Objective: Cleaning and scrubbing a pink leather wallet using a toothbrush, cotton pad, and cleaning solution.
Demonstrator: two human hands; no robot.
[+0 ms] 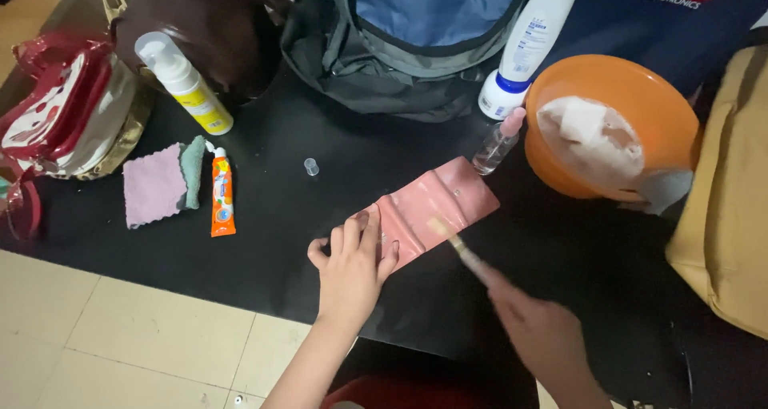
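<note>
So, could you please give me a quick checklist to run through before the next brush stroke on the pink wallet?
1. Left hand pins the flat pink leather wallet to the black table: ok.
2. Right hand grips the small pale-bristled brush: ok, though blurred.
3. Bristles rest on the wallet: ok.
4. Small clear bottle with pink cap is capped: ok.
5. Orange plastic bowl with a cloth in it sits wholly on the table: cannot tell.
6. Tiny clear cap lies apart from the wallet: ok.

left hand (352, 269): bare, no sleeve | right hand (532, 325): bare, blurred
</note>
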